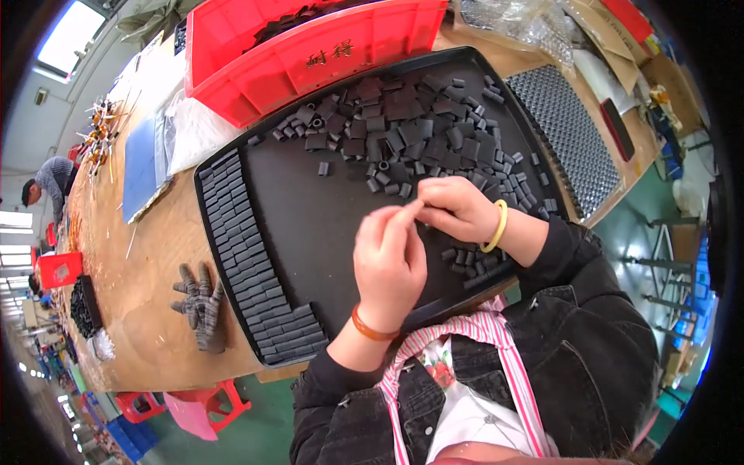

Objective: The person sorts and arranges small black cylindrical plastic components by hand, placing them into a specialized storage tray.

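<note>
We list two bare hands over the black tray (310, 232): left hand (391, 260) and right hand (463, 211), fingers curled, fingertips meeting; whether either grasps a piece, we cannot tell. Of black pieces (403, 105), we record one loose heap, flat and rolled, beyond the hands; of black tubes (244, 240), close rows along the tray's left side.

You can pass low over the bare stretch of the black tray (298, 232), left of centre (one stray tube (323, 168) sits toward its far end). Heaped black pieces (418, 128) block you far right, packed rows (244, 248) left, the red bin (380, 35) behind.
</note>
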Motion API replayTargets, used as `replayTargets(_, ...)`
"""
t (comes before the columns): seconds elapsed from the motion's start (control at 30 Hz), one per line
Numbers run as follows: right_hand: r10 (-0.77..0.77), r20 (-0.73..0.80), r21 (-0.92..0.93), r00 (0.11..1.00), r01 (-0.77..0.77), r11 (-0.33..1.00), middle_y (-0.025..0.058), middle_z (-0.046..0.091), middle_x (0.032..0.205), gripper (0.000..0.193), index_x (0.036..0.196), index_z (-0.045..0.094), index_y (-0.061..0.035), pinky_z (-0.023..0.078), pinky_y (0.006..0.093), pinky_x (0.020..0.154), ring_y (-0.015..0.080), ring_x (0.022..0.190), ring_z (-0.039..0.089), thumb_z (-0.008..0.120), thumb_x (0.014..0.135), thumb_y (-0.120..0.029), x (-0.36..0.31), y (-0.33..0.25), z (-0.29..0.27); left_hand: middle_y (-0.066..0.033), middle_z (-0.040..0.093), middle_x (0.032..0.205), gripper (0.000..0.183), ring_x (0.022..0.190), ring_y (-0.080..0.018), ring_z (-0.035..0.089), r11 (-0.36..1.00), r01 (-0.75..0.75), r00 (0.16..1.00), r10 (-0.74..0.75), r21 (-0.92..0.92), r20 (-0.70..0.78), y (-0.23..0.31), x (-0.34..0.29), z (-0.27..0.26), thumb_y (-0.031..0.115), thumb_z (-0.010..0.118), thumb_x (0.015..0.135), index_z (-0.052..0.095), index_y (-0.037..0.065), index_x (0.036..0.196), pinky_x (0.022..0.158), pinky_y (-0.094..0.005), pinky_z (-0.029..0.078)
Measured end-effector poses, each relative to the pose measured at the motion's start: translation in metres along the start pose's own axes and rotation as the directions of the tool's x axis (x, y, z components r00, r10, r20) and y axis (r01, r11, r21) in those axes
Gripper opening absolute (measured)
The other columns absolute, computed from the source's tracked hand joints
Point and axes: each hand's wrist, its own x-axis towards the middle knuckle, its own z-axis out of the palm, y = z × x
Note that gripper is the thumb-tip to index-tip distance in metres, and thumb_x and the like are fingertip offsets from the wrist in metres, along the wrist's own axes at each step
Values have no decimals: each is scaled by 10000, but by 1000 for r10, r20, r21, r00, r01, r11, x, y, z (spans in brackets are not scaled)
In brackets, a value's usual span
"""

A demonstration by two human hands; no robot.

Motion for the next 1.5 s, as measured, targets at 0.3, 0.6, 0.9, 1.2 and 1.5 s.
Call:
replayTargets(0.3, -22, -207, -143, 978, -8, 990, 160, 578, 788, 171, 837, 599, 5, 477, 386, 656, 344, 764, 583, 603, 869, -163, -2, 12, 11, -67, 635, 1014, 351, 941, -250, 597, 911, -158, 981, 189, 380, -46, -9, 2, 12, 78, 692, 754, 619, 82, 1097, 840, -365, 454)
replayTargets(0.6, 71, -213, 56, 975, -60, 997, 85, 552, 762, 155, 884, 572, 15, 440, 298, 622, 187, 692, 534, 576, 891, -140, -8, 8, 12, -93, 633, 1038, 359, 958, -267, 600, 917, -129, 989, 147, 378, -21, -6, 2, 12, 31, 723, 722, 649, 76, 1071, 827, -357, 480)
replayTargets(0.9, 438, -210, 469, 874, -303, 829, 20, 611, 875, 227, 1148, 492, -36, 420, 210, 621, 64, 653, 484, 486, 937, -119, -6, 10, 17, -76, 642, 963, 199, 862, -175, 600, 977, 173, 981, -182, -124, -72, -5, 2, 0, -8, 720, 757, 672, 15, 949, 738, -273, 479)
replayTargets(1.2, 278, -320, 377, 906, -148, 915, 7, 549, 893, 228, 1046, 569, -38, 425, 201, 653, 60, 700, 515, 675, 869, -133, -8, -1, 12, -55, 613, 913, 202, 802, -120, 588, 896, 372, 925, -380, -243, 13, -7, -2, 2, -12, 693, 796, 661, -16, 995, 715, -231, 481)
replayTargets(1.5, 192, -362, 143, 912, -149, 978, 54, 596, 806, 291, 898, 567, -46, 470, 295, 589, 171, 636, 547, 755, 772, -229, -10, -8, 6, -23, 589, 926, 200, 812, -83, 580, 872, 401, 915, -399, -283, 65, -9, -3, 4, -23, 678, 824, 634, -40, 1018, 735, -207, 475)
